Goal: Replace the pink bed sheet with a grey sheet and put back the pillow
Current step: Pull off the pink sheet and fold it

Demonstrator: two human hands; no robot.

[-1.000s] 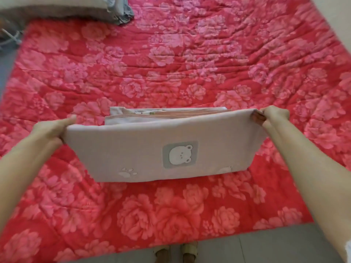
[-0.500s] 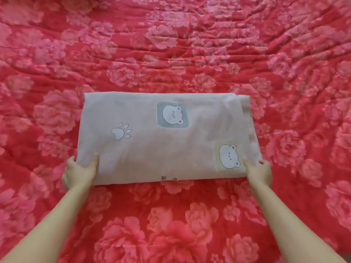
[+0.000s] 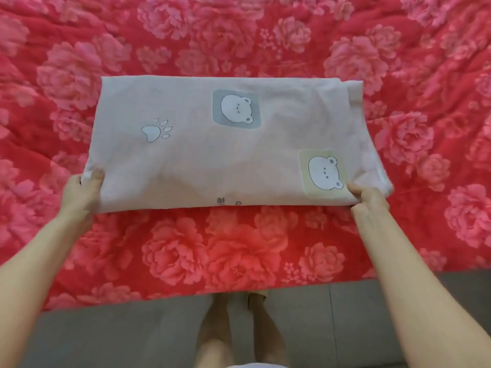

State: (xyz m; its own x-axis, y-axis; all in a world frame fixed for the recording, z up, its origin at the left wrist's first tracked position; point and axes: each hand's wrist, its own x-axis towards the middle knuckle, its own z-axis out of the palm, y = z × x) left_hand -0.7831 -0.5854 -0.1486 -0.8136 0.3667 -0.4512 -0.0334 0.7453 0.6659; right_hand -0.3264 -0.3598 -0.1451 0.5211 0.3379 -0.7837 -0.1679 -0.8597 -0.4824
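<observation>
A folded pale pinkish-grey sheet [image 3: 218,144], printed with bear faces and a paw, lies flat as a rectangle on the red floral quilt [image 3: 239,251] that covers the bed. My left hand [image 3: 81,193] pinches its near left corner, thumb on top and fingers underneath. My right hand [image 3: 369,199] pinches the near right corner the same way, just below a bear print. The sheet's right end shows several stacked layers. No pillow is in view.
The bed's near edge runs across the lower part of the view, with grey tiled floor [image 3: 119,335] below it. My bare feet [image 3: 239,328] stand on the floor close to the bed. The quilt extends beyond the frame on the other sides.
The sheet was held up by its top edge a second ago; it has been folded down flat onto the quilt. Both hands now hold its near corners. The view has tilted down to the floor.
</observation>
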